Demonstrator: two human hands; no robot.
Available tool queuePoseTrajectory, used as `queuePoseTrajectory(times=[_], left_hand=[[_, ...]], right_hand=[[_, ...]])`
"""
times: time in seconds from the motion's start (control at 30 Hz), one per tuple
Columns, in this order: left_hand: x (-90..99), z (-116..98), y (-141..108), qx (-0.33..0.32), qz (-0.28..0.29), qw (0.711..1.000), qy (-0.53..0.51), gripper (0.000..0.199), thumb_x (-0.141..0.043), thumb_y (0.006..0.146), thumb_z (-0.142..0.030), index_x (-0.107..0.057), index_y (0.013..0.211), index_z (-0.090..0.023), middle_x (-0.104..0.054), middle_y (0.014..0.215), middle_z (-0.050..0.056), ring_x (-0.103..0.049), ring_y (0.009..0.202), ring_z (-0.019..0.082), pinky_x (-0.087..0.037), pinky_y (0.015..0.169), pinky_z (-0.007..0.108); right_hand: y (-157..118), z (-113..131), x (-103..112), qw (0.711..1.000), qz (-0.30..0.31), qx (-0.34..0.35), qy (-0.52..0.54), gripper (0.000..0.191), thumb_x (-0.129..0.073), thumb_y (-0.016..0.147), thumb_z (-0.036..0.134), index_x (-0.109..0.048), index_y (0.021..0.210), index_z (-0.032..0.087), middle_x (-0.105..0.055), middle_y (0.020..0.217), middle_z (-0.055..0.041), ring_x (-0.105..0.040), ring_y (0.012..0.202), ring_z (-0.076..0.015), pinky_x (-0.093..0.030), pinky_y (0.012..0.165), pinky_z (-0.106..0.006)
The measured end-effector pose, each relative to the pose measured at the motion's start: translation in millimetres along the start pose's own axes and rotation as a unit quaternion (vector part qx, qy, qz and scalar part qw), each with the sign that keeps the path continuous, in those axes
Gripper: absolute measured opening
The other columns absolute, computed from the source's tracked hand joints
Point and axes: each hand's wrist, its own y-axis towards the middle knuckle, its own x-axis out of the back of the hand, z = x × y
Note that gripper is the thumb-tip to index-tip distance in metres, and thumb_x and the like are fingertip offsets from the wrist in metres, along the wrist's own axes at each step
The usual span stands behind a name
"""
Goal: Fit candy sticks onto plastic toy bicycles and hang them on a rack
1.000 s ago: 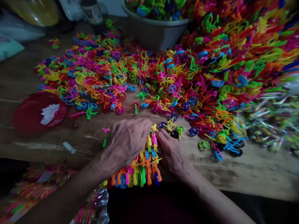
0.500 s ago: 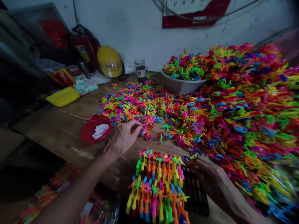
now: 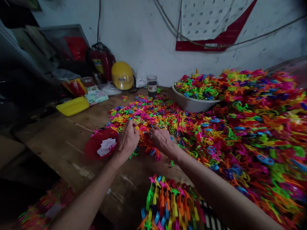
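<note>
Both of my hands are over the near edge of a spread of small colourful plastic pieces on the wooden table. My left hand is closed beside the red bowl, which holds white paper slips; what its fingers grip is too small to name. Just right of it, my right hand is also closed, its fingertips among the pieces and their contents hidden. Rows of colourful pieces stand lined up on a black slatted rack at the bottom, partly behind my right forearm.
A large heap of pieces covers the right side, beside a full pale basin. A jar, a yellow helmet, a yellow tray and a fire extinguisher are along the back and left.
My right hand has moved from the rack up and left to the spread pieces, close to my left hand. My left hand has turned and closed. The view has tilted upward.
</note>
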Motion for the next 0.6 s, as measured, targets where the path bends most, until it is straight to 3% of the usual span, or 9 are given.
queuePoseTrajectory(times=[0.13,0.27,0.37,0.43,0.6], left_hand=[[8.5,17.5,-4.4,0.028,-0.022,0.999,-0.022,0.022,-0.038,0.079,-0.011,-0.047,0.098,-0.017,-0.061,0.096,0.008,-0.060,0.082,0.019,-0.046,0.075,0.030],[11.9,10.3,-5.2,0.038,-0.026,0.998,-0.037,0.021,-0.038,0.085,-0.021,-0.048,0.103,-0.017,-0.062,0.094,0.008,-0.060,0.079,0.019,-0.046,0.075,0.031],[-1.8,-12.0,0.7,-0.002,0.039,0.998,-0.047,0.019,-0.045,0.085,-0.029,-0.058,0.096,-0.020,-0.066,0.085,0.005,-0.062,0.078,0.019,-0.045,0.073,0.030],[-17.1,-28.5,9.0,-0.027,0.090,0.995,-0.045,0.016,-0.054,0.080,-0.034,-0.063,0.083,-0.021,-0.067,0.080,0.006,-0.062,0.078,0.022,-0.044,0.071,0.031],[-52.2,-54.4,34.1,-0.005,0.164,0.986,-0.040,0.029,-0.065,0.067,-0.044,-0.061,0.057,-0.017,-0.062,0.061,0.009,-0.061,0.070,0.026,-0.042,0.061,0.033]], right_hand=[[10.4,-5.4,-11.6,1.000,0.001,-0.013,0.020,0.022,-0.045,0.090,0.023,-0.066,0.095,0.019,-0.066,0.096,-0.0104,-0.064,0.075,-0.0184,-0.043,0.062,-0.026],[-9.9,-30.5,13.9,0.994,-0.057,-0.047,0.075,0.028,-0.043,0.094,0.034,-0.067,0.101,0.022,-0.066,0.099,-0.0066,-0.063,0.080,-0.0149,-0.045,0.069,-0.024],[-47.3,-48.4,41.5,0.978,-0.113,-0.047,0.167,0.026,-0.051,0.091,0.038,-0.071,0.095,0.020,-0.065,0.089,-0.0050,-0.060,0.073,-0.0131,-0.045,0.067,-0.024],[-80.4,-54.9,53.4,0.973,-0.116,-0.053,0.193,0.024,-0.055,0.089,0.036,-0.072,0.091,0.020,-0.065,0.086,-0.0048,-0.060,0.071,-0.0132,-0.044,0.065,-0.024],[-169.0,-52.6,59.7,0.962,-0.150,-0.122,0.195,0.019,-0.060,0.086,0.034,-0.071,0.092,0.019,-0.065,0.082,-0.0046,-0.060,0.071,-0.0142,-0.045,0.064,-0.025]])
